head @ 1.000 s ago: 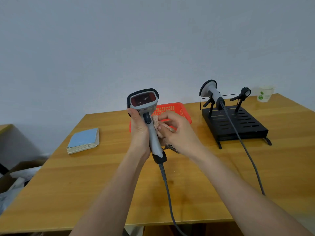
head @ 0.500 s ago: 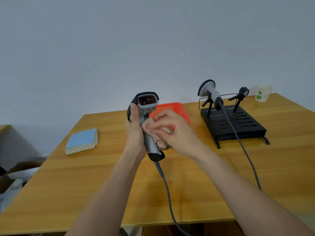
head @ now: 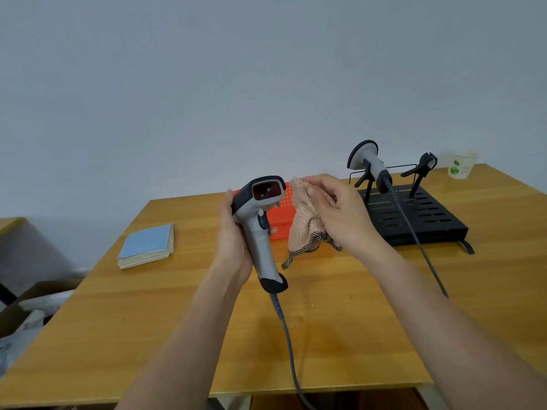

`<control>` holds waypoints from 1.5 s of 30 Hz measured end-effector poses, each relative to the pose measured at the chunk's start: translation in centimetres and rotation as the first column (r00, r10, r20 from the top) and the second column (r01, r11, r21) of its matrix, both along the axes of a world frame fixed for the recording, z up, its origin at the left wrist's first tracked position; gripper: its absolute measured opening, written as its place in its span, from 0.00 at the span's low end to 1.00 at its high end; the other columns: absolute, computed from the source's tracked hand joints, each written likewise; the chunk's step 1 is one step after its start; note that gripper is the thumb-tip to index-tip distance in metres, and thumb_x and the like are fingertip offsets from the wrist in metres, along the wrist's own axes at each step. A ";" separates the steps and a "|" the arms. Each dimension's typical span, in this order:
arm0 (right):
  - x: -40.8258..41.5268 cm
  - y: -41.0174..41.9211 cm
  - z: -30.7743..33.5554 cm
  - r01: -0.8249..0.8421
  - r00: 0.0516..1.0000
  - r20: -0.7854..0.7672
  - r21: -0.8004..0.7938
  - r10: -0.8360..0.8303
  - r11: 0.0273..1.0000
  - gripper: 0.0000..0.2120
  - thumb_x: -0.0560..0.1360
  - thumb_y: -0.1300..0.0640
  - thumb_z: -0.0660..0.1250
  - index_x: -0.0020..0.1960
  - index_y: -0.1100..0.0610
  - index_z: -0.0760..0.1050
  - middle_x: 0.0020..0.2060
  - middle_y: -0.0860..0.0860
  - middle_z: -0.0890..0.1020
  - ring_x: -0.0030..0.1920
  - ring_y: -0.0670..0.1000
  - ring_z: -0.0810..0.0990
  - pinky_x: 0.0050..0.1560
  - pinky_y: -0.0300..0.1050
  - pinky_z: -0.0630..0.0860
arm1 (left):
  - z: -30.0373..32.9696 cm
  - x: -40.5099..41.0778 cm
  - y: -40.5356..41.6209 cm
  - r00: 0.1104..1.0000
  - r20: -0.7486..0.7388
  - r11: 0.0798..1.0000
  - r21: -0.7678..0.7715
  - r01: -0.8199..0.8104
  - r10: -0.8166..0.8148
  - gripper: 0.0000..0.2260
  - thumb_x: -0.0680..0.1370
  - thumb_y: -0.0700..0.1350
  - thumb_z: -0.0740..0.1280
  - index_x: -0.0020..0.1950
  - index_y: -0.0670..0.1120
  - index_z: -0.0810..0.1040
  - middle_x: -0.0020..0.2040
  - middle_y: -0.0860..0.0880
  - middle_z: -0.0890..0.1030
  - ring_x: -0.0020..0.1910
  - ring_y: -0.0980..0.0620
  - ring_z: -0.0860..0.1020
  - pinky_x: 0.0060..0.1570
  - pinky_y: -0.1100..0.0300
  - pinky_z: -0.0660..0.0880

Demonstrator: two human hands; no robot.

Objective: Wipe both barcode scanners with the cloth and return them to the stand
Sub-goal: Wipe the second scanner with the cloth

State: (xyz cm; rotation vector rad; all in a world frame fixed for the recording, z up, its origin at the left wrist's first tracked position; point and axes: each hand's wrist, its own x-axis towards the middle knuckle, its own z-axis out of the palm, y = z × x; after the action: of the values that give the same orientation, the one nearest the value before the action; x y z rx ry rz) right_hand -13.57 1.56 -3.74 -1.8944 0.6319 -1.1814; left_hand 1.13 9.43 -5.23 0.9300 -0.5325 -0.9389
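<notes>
Grey-and-black corded barcode scanner (head: 260,232) gripped upright in the left hand (head: 233,241) wants the right hand's (head: 340,214) pinched pink knitted cloth (head: 305,223) pressed firmly across its red window

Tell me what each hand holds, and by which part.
Left hand grips the grey-and-black barcode scanner by its handle. Right hand pinches the pink knitted cloth near its top edge.

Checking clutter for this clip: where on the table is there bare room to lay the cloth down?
Bare wood lies between the notebook and the held scanner, and along the near edge left of its cable. Crowded: the far middle, with the red basket, and the right, with the stand and the second scanner's cable.
</notes>
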 end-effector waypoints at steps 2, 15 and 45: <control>0.0 -0.3 0.2 0.027 0.999 0.019 0.014 -0.027 1.000 0.09 0.79 0.57 0.63 0.57 0.52 0.79 0.49 0.40 0.81 0.52 0.33 0.77 0.51 0.27 0.72 | 0.1 -0.2 -0.1 1.000 -0.005 1.000 0.000 -0.007 0.007 0.22 0.80 0.60 0.58 0.41 0.47 0.84 0.34 0.47 0.75 0.29 0.50 0.72 0.28 0.59 0.75; 1.3 0.8 1.3 0.206 0.979 0.047 -0.242 -0.201 0.948 0.02 0.72 0.57 0.72 0.45 0.53 0.82 0.41 0.47 0.78 0.43 0.40 0.76 0.44 0.26 0.68 | 0.3 -0.9 -0.6 0.984 0.126 0.988 0.070 -0.139 0.130 0.25 0.81 0.60 0.55 0.45 0.42 0.80 0.27 0.49 0.76 0.25 0.50 0.74 0.27 0.59 0.74; 1.0 0.9 1.2 0.200 0.974 0.127 -0.090 -0.187 0.976 0.03 0.74 0.58 0.71 0.46 0.51 0.82 0.42 0.47 0.81 0.45 0.42 0.78 0.46 0.35 0.74 | 0.3 -0.1 -1.0 0.954 0.209 0.974 0.037 -0.225 0.213 0.28 0.79 0.63 0.57 0.59 0.38 0.75 0.34 0.48 0.81 0.32 0.50 0.80 0.32 0.58 0.77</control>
State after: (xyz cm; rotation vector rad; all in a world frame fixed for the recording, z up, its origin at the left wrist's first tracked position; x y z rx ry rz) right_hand -12.54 2.45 -2.52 -1.8633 0.7158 -1.4644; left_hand 1.00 8.45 -4.97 1.1233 -0.5634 -0.6653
